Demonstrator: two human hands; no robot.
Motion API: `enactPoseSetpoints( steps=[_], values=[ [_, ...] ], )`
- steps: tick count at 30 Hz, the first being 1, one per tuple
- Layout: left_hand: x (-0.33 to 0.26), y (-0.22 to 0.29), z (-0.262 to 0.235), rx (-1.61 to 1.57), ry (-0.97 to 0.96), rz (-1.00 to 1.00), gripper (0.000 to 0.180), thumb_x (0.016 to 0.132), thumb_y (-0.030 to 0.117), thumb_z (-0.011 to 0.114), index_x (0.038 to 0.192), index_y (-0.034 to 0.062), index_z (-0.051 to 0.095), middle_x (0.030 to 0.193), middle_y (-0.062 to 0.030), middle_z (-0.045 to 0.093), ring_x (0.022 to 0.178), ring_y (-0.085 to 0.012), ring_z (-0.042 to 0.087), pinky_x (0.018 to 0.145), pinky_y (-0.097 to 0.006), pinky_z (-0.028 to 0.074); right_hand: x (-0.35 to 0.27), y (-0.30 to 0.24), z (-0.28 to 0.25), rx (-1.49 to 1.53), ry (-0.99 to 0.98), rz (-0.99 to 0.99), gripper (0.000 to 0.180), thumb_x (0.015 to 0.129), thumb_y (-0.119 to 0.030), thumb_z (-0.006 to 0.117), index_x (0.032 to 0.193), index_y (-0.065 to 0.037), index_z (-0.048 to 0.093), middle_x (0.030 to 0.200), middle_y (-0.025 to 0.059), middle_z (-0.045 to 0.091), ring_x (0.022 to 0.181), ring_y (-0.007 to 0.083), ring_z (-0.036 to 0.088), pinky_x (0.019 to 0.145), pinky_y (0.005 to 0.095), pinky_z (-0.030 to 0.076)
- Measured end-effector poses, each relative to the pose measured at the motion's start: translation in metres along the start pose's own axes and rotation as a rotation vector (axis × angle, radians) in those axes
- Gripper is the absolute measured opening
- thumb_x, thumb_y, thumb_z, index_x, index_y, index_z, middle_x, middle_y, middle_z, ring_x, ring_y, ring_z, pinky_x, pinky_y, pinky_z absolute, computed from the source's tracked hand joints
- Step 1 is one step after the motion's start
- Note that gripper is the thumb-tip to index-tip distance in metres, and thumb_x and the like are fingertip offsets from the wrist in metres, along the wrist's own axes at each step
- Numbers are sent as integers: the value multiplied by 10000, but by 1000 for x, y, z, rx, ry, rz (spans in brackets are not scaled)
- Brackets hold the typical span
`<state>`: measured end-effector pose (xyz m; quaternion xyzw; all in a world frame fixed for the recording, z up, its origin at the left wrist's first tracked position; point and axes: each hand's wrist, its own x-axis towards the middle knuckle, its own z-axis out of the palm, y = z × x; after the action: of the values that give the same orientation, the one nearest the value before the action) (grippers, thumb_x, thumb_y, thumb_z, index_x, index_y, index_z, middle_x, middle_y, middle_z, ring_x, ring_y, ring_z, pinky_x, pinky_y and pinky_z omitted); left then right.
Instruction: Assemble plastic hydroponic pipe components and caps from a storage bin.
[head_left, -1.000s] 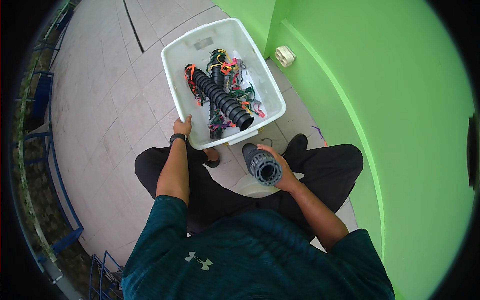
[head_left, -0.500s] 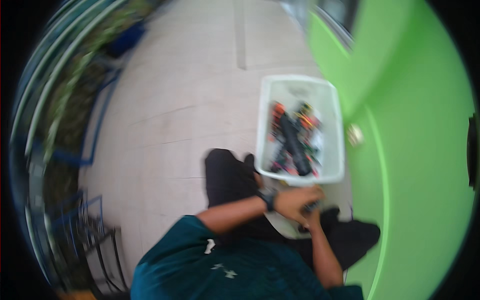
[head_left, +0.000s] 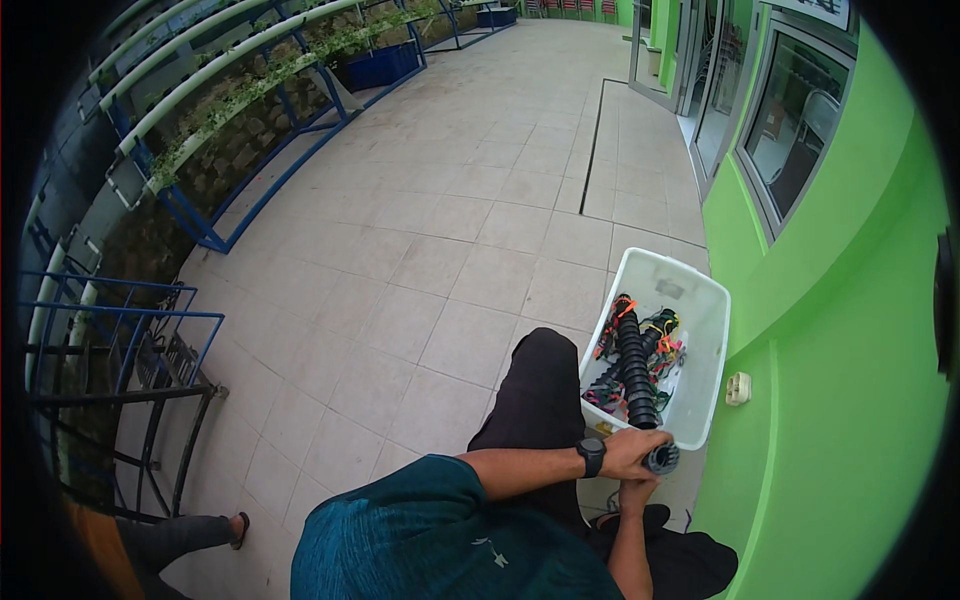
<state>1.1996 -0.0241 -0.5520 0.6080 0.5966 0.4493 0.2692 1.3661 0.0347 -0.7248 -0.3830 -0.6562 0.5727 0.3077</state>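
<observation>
Shown clamping a hollow dark-grey plastic tube (head_left: 660,464) in the left hand (head_left: 626,455), at the near end of a white rectangular plastic tub (head_left: 708,345), with the right hand (head_left: 637,492) just below, grip hidden; apparently a two-handed handling step, next calling for steady support.

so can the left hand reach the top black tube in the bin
Probably yes: the bin is open and the top black tube lies close, though the left hand seems wrapped around a grey-ended tube.
</observation>
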Motion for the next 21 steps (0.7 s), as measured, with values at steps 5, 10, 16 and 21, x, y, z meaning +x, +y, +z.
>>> enactPoseSetpoints(
  steps=[5, 10, 16, 21],
  values=[
    [48, 29, -30, 93, 473, 88, 678, 688, 388, 826, 1170, -22, 582, 1074, -229, 606, 1031, -401, 609, 913, -471, 473, -3, -55, 20, 28, 192, 138, 837, 652, -339, 910, 1289, 70, 550, 1251, 185, 632, 1141, 286, 610, 979, 405, 463],
    [83, 5, -62, -342, 578, -267, 569, 852, 287, 776, 1251, 16, 473, 1096, -79, 615, 939, -149, 629, 859, -297, 513, 70, 7, 0, -178, 13, 23, 891, 684, -385, 879, 1370, -23, 441, 1244, 182, 592, 1169, 306, 584, 999, 403, 452],
    [18, -4, -44, 44, -72, -236, 701, 730, 146, 841, 1298, 38, 444, 1178, -82, 580, 1142, -212, 553, 1043, -403, 395, 88, 39, -48, -232, 117, -50, 1007, 690, -347, 856, 1466, -48, 290, 1342, 256, 508, 1248, 415, 507, 1049, 454, 412],
    [-5, -3, -2, 324, -322, -222, 600, 808, 320, 733, 1307, 74, 511, 1289, -138, 543, 1318, -375, 423, 1147, -584, 142, 91, 57, -71, -278, 50, -38, 994, 693, -123, 760, 1514, -65, 204, 1384, 265, 473, 1278, 417, 488, 1073, 448, 392]
  ],
)
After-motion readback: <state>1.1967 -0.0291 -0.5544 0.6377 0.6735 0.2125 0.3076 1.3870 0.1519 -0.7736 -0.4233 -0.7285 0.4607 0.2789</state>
